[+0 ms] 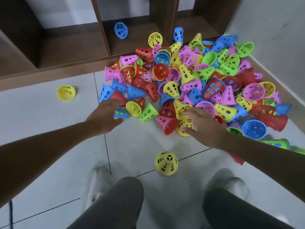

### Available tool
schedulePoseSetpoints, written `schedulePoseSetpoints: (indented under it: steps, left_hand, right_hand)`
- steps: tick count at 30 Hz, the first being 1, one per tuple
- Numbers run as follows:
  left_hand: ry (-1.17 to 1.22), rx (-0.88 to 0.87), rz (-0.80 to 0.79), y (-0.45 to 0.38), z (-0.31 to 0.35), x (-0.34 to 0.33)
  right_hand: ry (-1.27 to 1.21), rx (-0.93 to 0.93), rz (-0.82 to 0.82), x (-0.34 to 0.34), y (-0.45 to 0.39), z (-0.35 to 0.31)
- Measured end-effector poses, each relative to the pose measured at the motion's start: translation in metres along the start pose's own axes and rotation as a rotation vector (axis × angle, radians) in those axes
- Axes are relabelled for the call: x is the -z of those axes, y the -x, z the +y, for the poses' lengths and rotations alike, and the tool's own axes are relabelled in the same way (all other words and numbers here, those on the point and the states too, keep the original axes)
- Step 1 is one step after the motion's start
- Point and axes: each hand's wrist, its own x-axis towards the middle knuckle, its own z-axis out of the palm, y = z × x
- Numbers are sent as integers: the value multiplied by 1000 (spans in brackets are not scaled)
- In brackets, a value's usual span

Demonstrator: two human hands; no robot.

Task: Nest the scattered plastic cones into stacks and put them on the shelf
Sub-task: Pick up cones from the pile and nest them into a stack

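Note:
A big pile of perforated plastic cones in red, yellow, blue, pink and green lies on the tiled floor against the brown wooden shelf. My left hand is at the pile's left edge, with thumb and fingers wrapped around a blue cone lying on its side. My right hand is at the pile's front, fingers spread. Its fingertips touch a yellow cone, and its thumb rests on another yellow cone below it.
A blue cone lies inside a low shelf compartment. Single yellow cones sit on the floor at the left and near my knees. A white wall bounds the pile on the right. My legs and shoes fill the bottom.

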Motion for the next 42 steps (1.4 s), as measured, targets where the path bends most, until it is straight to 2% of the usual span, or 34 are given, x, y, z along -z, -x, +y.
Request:
schedulePoseSetpoints:
  steps: [6, 9, 14, 17, 19, 23, 27, 33, 42]
  left_hand:
    - [-39, 69, -144, -22, -16, -10]
    - [-35, 47, -150, -24, -28, -17]
    - [-249, 109, -272, -9, -35, -29]
    - [-200, 107, -334, 8, -36, -35]
    - [-175, 113, -331, 15, -32, -34]
    - [23, 160, -267, 22, -4, -24]
    - [363, 182, -150, 31, 54, -18]
    - [944, 191, -169, 53, 136, -22]
    - [1034, 176, -179, 84, 162, -43]
  right_hand:
    - [7, -17, -95, -17, -6, 20]
    - [-22, 12, -122, -17, -8, 27]
    - [-25, 46, -140, -20, -16, 25]
    - [-27, 47, -151, -28, -16, 18]
    - [-74, -20, -113, -36, -15, 14]
    - [-161, -116, -16, -47, -12, 10]
    - [-217, -172, -20, -57, -7, 15]
    - [-225, -189, 42, -76, -2, 30]
    - [-258, -196, 129, -95, 12, 27]
